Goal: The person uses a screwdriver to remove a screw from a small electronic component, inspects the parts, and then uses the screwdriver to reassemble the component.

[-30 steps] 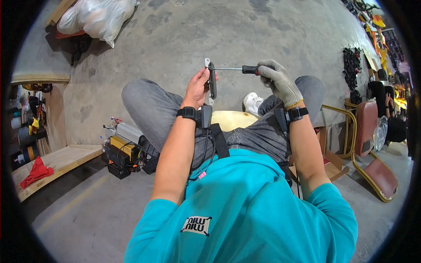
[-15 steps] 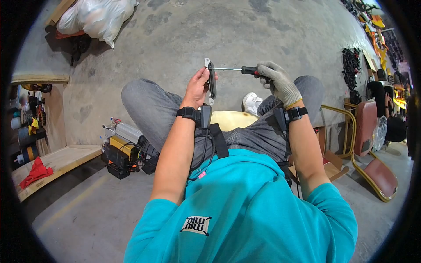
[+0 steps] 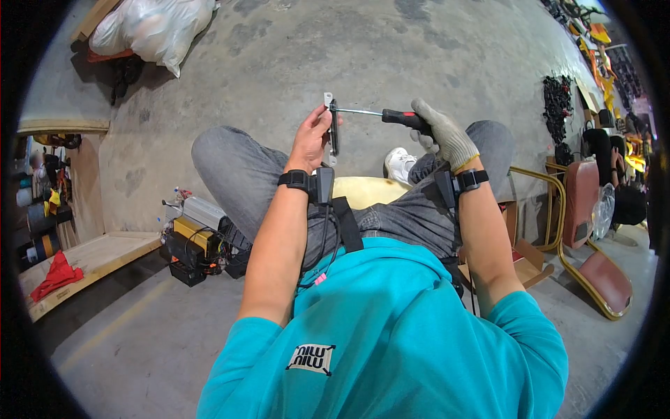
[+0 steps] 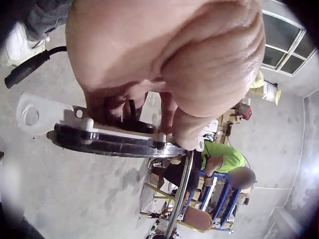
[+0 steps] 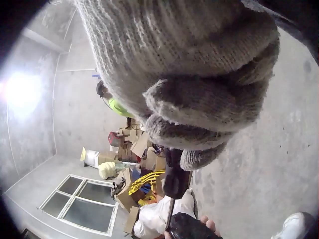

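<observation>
The bare left hand (image 3: 311, 140) grips a narrow black part (image 3: 334, 129) with a pale metal bracket (image 4: 42, 114), held upright in the head view. A screwdriver (image 3: 406, 118) with a black and red handle reaches across from the right, its shaft tip at the part's upper end, close to the left thumb. The gloved right hand (image 3: 447, 134) holds the handle, index finger lying along it. In the right wrist view the gloved fingers (image 5: 199, 107) curl round the handle (image 5: 175, 174). Where exactly the tip sits is hidden.
Gold-framed chair (image 3: 579, 202) at the right; box of electronics (image 3: 192, 241) at the left beside the bent knee; wooden shelf (image 3: 105, 258) with a red cloth (image 3: 57, 276); white bag (image 3: 150, 31) at the upper left. A person in a bright green top (image 4: 224, 157) is in the background.
The right hand's fingers have loosened and extended along the handle, which now tilts down more to the right. The left hand and the part have shifted very slightly left.
</observation>
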A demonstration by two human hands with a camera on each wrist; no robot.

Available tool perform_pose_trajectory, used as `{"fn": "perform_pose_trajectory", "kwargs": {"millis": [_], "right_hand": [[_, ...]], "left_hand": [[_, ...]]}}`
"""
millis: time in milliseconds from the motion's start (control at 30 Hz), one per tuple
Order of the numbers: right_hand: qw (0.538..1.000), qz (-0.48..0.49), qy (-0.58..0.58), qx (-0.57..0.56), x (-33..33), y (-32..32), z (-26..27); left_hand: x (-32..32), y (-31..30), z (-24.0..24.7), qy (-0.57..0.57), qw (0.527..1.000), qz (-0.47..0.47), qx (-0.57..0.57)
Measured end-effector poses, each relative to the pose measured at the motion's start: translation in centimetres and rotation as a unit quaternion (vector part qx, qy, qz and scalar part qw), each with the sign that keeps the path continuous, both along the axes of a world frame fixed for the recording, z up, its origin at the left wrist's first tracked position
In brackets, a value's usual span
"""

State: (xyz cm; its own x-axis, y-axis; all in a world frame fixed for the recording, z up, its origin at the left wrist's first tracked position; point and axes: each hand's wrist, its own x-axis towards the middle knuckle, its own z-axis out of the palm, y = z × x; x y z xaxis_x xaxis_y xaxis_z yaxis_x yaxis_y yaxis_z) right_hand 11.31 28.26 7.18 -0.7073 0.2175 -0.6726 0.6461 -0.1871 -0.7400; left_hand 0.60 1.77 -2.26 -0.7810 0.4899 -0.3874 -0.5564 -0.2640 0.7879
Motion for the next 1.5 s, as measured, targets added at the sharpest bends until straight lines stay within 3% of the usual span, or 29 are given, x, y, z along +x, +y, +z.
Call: {"fn": "perform_pose_trajectory", "kwargs": {"millis": [133,233,300,400,533,600,633,700,733,800,833,900,1000,1033,1100,1133,1233,1300,1400,1433,1500], "right_hand": [[1.000,0.006,-0.023,-0.012,0.0,0.2,0.3],[0.999,0.024,0.022,-0.004,0.0,0.3,-0.2],[0.986,0.030,0.159,0.028,0.0,0.1,-1.0],[0.984,0.017,0.175,-0.006,-0.1,0.1,-1.1],[0.997,-0.001,0.078,-0.026,-0.2,-0.3,0.5],[0.994,0.102,0.037,0.018,-0.1,0.6,1.1],[0.994,0.101,0.037,0.019,-0.1,0.8,0.2],[0.985,0.025,0.171,-0.003,-0.4,0.5,-1.5],[0.985,0.025,0.171,-0.003,-0.5,0.3,-1.5],[0.978,-0.063,0.198,0.013,-0.6,-0.5,-1.3],[0.978,-0.062,0.198,0.013,-0.6,-0.3,-1.3],[0.997,-0.003,0.077,-0.012,-0.5,0.2,-1.2],[0.995,0.075,0.061,-0.014,-0.4,0.8,-0.5],[0.995,0.074,0.062,-0.013,-0.4,0.8,-1.1],[0.978,-0.037,0.206,-0.018,-0.8,0.2,-2.2],[0.977,-0.037,0.208,-0.017,-0.9,0.1,-1.8],[0.982,-0.041,0.178,-0.037,-0.4,0.1,-0.7],[0.999,0.019,0.039,-0.011,-0.2,0.3,-0.6],[0.994,-0.012,0.111,-0.017,-0.2,0.4,-1.3],[0.981,-0.003,0.190,-0.021,-0.3,0.3,-1.8],[0.978,-0.051,0.201,-0.021,-0.5,0.0,-1.5]], "left_hand": [[-0.1,-0.1,0.0,0.003,1.000,-0.002,-0.007],[-0.1,-0.1,0.2,0.001,1.000,0.003,-0.008],[-0.2,-0.3,0.3,0.004,1.000,-0.008,-0.010],[-0.1,-0.1,0.4,-0.004,1.000,-0.003,-0.008],[-0.1,-0.2,0.2,-0.004,0.999,-0.010,-0.031],[-0.2,-0.1,0.0,-0.011,1.000,-0.002,-0.028],[-0.1,-0.1,-0.1,-0.011,1.000,-0.003,-0.028],[-0.1,-0.1,-0.2,-0.003,1.000,-0.011,-0.023],[0.0,-0.2,-0.2,-0.003,1.000,-0.011,-0.022],[0.0,-0.1,-0.4,-0.005,0.999,-0.012,-0.041],[-0.1,-0.1,-0.6,-0.005,0.999,-0.012,-0.040],[-0.1,-0.1,-0.6,0.003,0.999,-0.027,-0.037],[-0.1,0.1,-0.5,-0.022,0.999,0.008,-0.027],[-0.1,0.1,-0.5,-0.021,0.999,0.008,-0.026],[-0.1,0.0,-0.4,-0.015,0.999,-0.007,-0.044],[-0.1,0.0,-0.3,-0.012,0.999,-0.008,-0.042],[0.1,0.0,-0.2,-0.008,0.999,-0.015,-0.046],[0.1,0.0,-0.2,-0.014,0.998,-0.022,-0.050],[0.0,-0.1,-0.3,-0.014,0.999,-0.014,-0.039],[0.1,-0.1,-0.4,-0.015,0.999,-0.014,-0.039],[0.1,-0.1,-0.3,-0.003,0.999,-0.026,-0.045]]}}
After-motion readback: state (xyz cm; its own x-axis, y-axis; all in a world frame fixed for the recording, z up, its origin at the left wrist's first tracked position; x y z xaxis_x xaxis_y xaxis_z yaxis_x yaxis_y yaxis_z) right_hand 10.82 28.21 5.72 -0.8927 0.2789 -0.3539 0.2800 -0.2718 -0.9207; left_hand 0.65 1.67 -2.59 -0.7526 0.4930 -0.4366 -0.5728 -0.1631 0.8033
